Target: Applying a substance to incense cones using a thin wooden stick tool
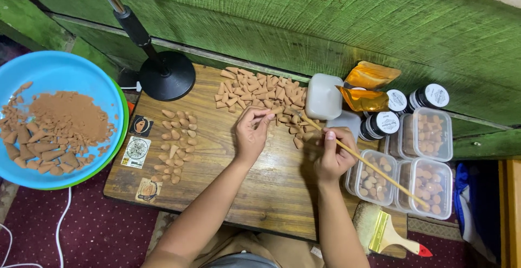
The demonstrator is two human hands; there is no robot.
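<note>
My left hand (252,132) pinches a small tan cone (275,111) between thumb and fingers over the low wooden board (271,186). My right hand (334,157) grips a long thin wooden stick (374,167) whose tip points at that cone. A pile of tan cones (255,91) lies just beyond the hands at the board's far edge. A smaller group of rounded cones (176,146) is spread out to the left of my left hand.
A blue basin (62,70) at left holds brown powder and broken cones. A black lamp base (165,75), a white tub (324,96), orange pouches (370,75), dark jars (429,97), clear boxes of cones (431,184) and a paintbrush (382,230) surround the board.
</note>
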